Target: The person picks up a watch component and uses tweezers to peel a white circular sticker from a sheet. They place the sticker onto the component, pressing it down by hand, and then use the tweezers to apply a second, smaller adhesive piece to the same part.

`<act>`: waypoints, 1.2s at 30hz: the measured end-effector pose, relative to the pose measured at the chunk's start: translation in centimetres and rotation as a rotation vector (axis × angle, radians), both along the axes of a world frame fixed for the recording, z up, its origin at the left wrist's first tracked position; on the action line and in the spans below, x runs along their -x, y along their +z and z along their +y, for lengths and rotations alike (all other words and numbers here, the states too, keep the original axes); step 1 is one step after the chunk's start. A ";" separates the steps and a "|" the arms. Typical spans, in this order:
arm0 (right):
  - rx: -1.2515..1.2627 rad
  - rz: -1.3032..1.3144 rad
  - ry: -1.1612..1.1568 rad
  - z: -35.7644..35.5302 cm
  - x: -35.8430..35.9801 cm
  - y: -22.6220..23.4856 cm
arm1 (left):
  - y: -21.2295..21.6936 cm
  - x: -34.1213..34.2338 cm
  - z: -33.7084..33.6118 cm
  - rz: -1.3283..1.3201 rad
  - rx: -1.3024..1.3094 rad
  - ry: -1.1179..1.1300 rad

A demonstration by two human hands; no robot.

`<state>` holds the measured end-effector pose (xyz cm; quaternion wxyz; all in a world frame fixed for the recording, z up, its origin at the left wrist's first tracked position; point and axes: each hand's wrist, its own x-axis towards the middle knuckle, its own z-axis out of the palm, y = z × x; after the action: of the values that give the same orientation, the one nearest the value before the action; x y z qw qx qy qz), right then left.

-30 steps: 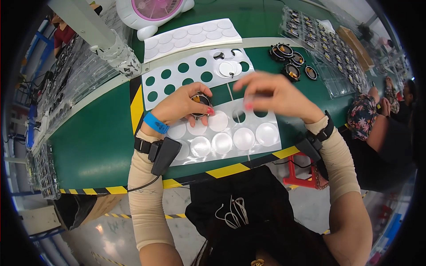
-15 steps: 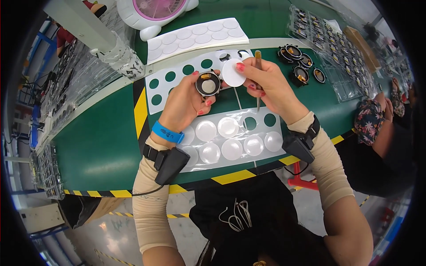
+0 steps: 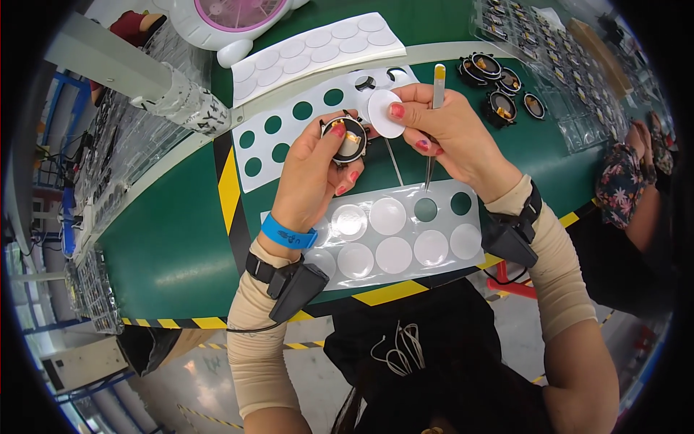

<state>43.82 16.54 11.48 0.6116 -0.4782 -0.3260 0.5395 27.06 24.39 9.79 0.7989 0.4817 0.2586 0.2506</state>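
My left hand (image 3: 305,170) is closed round a round black watch case (image 3: 353,150) with a small gold-coloured piece inside. Its thumb lies over the case's open face. Close to the right of the case, my right hand (image 3: 463,137) pinches a white round sticker (image 3: 384,119) between thumb and fingers. Tweezers (image 3: 439,83) are tucked in that same hand, tips pointing down. Below both hands lies a clear-backed sheet (image 3: 443,218) of round film discs, with two spots at its upper right showing green. Behind them is a white sheet (image 3: 263,149) with rows of round holes.
A sheet of white round stickers (image 3: 318,54) lies at the back, near a white-and-pink fan (image 3: 231,18). Several round black cases (image 3: 499,108) sit at the right, beside clear trays (image 3: 578,137) of parts. A post (image 3: 123,69) stands left; another person's arm (image 3: 642,224) rests far right.
My left thumb has moved from the rim onto the open face of the watch case. My right hand still pinches the white sticker beside it. The whole view has shifted slightly.
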 end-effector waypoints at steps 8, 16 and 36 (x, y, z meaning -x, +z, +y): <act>0.052 -0.001 0.035 -0.2 0.4 0.6 | 0.2 0.2 -0.2 -0.043 0.036 -0.025; 0.098 -0.120 0.009 -0.5 0.3 0.9 | 0.0 -0.2 -0.8 -0.061 -0.018 0.005; -0.010 -0.350 0.129 -0.9 0.6 0.3 | 0.0 -0.5 -1.4 -0.146 -0.106 -0.229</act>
<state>43.26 15.65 11.81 0.5122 -0.5399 -0.4598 0.4845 27.56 22.97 9.83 0.8124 0.5299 0.1295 0.2057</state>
